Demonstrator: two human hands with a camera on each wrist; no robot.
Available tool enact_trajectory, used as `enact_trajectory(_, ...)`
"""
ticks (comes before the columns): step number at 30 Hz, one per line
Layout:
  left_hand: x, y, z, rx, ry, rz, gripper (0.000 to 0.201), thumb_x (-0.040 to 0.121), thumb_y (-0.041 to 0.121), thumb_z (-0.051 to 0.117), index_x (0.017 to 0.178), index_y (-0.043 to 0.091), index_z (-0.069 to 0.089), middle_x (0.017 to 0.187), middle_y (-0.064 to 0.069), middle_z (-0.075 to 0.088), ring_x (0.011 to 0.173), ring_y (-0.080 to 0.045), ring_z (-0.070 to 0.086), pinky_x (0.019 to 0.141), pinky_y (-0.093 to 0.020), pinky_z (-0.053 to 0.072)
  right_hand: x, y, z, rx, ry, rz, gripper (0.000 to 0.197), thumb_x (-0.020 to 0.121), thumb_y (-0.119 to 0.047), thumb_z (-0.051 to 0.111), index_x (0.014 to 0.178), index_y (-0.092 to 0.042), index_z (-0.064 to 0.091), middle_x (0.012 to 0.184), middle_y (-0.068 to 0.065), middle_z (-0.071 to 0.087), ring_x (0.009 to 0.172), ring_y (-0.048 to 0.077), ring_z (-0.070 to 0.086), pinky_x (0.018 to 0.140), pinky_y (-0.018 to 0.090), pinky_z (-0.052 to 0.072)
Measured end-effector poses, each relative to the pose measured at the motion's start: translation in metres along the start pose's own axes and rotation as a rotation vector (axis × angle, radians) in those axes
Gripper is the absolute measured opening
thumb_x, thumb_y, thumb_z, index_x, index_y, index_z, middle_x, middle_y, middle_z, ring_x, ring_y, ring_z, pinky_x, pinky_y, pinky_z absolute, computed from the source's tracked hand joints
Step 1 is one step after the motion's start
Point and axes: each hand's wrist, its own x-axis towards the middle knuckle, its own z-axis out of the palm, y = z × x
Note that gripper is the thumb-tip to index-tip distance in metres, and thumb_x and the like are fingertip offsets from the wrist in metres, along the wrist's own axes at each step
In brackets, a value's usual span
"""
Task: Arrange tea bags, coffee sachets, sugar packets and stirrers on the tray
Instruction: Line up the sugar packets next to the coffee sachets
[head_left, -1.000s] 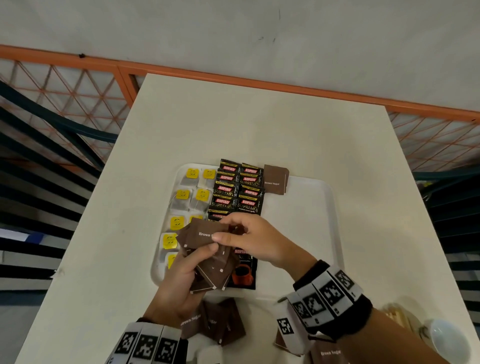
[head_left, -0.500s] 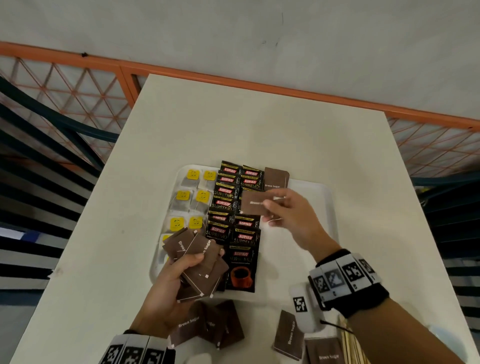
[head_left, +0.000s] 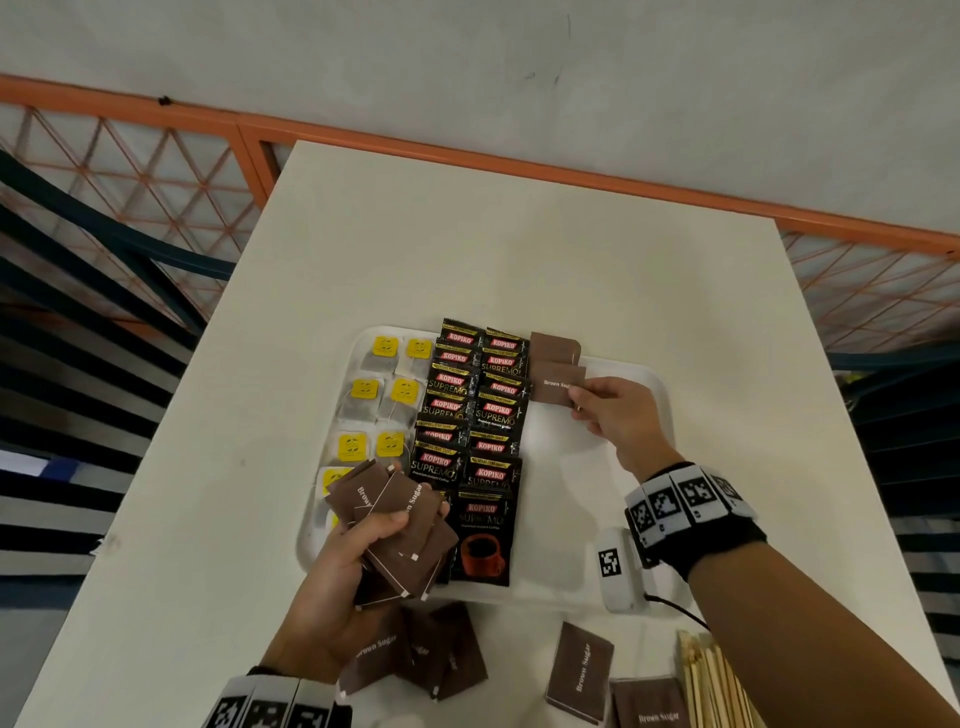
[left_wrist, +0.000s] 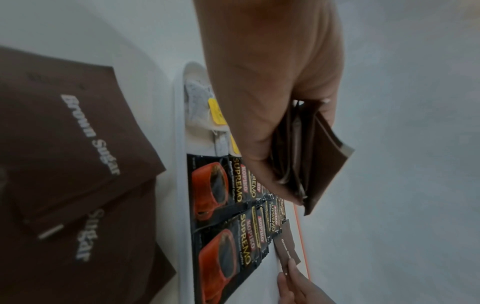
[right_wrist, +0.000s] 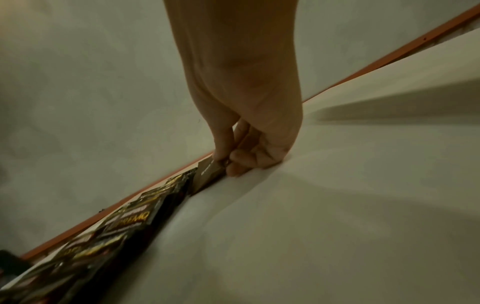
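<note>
Sugar packet (head_left: 555, 389) | pinched at right edge | right hand (head_left: 613, 415)

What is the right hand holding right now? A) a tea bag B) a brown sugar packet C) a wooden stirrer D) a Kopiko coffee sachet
B: the right hand pinches a brown sugar packet beside the coffee sachets, just below another packet already on the tray.
</note>
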Motion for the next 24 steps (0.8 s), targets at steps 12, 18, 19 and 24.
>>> enact_trajectory(12,0.002,-0.002,0.008,0.027,-0.008,0.026,0.043,0.072,0.008,0.057,0.114,-0.002,0.061,0.106,-0.024,0.068,0.083,-0.028,0.070,0.065,-0.032,0.058,-0.040,-0.009,0.020,-0.329,0.082,-0.264,0.017,0.085,-0.025,0.065,0.096,-0.015,0.058,0.080,-0.006,0.059,0.071,0.005,0.053,0.061,0.013,0.037)
enact_trajectory(18,0.001,-0.010,0.017,0.099,0.019,0.036,0.035,0.067,0.005,0.061,0.102,0.001,0.064,0.075,-0.013,0.071,0.059,-0.021,0.069,0.048,-0.028,0.054,-0.106,-0.021,0.038,-0.434,-0.645,-0.249,0.021,0.086,-0.040,0.059,0.098,-0.023,0.063,0.090,-0.008,0.065,0.078,0.004,0.059,0.074,0.020,0.047)
enact_trajectory(19,0.001,-0.010,0.019,0.106,0.020,0.036,0.036,0.068,0.004,0.061,0.104,0.001,0.063,0.075,-0.013,0.071,0.059,-0.021,0.068,0.048,-0.028,0.054,-0.109,-0.020,0.040,-0.418,-0.682,-0.232,0.020,0.083,-0.037,0.063,0.098,-0.023,0.064,0.090,-0.008,0.064,0.079,0.004,0.058,0.073,0.019,0.047)
enact_trajectory(24,0.001,-0.010,0.019,0.070,0.028,0.020,0.046,0.070,0.013,0.064,0.116,0.006,0.061,0.091,-0.016,0.071,0.070,-0.023,0.069,0.055,-0.031,0.056,-0.113,-0.021,0.041,-0.350,-0.682,-0.170,0.014,0.083,-0.026,0.067,0.095,-0.022,0.062,0.084,-0.010,0.060,0.075,0.002,0.054,0.061,0.012,0.040)
